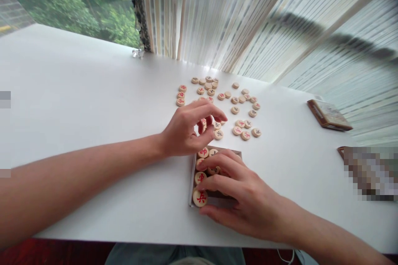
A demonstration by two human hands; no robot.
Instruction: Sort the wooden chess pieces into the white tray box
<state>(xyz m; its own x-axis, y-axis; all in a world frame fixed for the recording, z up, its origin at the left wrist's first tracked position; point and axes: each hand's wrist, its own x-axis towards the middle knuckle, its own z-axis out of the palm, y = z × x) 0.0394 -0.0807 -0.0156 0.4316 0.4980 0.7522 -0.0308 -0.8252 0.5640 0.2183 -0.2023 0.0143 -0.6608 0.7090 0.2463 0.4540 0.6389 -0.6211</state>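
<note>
A small open box (191,192) lies near the table's front edge with several round wooden chess pieces (199,198) in it, marked in red. My right hand (245,198) rests over the box, fingers spread on the pieces and thumb along its near side. My left hand (186,130) hovers just beyond the box, its fingers curled in a pinch around a wooden piece (202,126). Several more loose pieces (239,109), red and black marked, are scattered farther back on the white table (77,103).
A brown box lid (328,115) lies at the right, and a blurred-out item (370,172) sits nearer at the right edge. Striped curtains (236,16) hang behind the table. A small clear object (137,53) stands by the window.
</note>
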